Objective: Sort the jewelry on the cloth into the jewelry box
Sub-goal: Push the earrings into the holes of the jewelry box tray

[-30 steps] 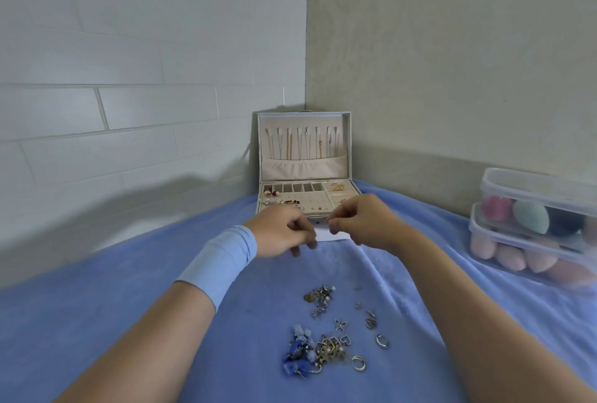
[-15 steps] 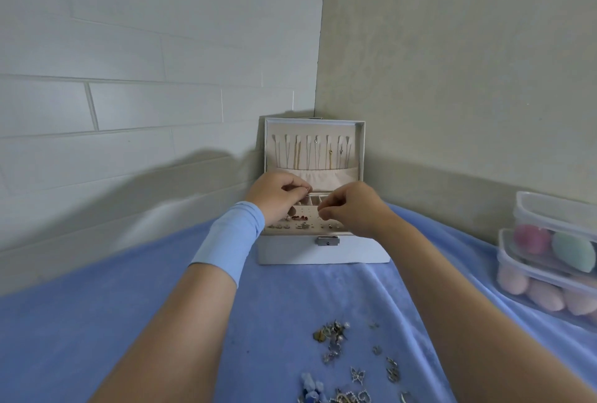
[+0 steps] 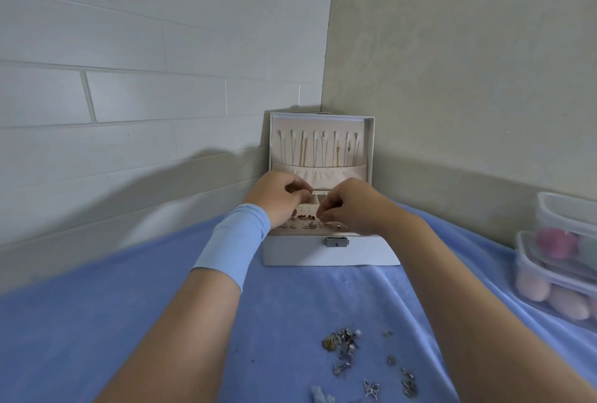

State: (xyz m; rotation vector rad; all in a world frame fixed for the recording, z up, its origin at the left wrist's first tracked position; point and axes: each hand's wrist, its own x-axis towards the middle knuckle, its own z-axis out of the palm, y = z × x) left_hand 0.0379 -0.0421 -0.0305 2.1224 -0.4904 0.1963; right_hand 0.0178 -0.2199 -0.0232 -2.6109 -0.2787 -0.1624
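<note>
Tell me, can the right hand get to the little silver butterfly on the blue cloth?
Probably yes. The right hand is over the open jewelry box, and the butterfly lies bare on the cloth, on the near side of the box. Nothing covers it, so pulling the hand back should reach it.

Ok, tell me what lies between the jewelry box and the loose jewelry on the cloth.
Nothing: the head view shows only bare blue cloth between jewelry box and loose jewelry.

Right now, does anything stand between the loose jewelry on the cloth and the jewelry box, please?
Nothing visible does: only bare cloth lies between the loose jewelry and the jewelry box, whose lid stands open.
</note>
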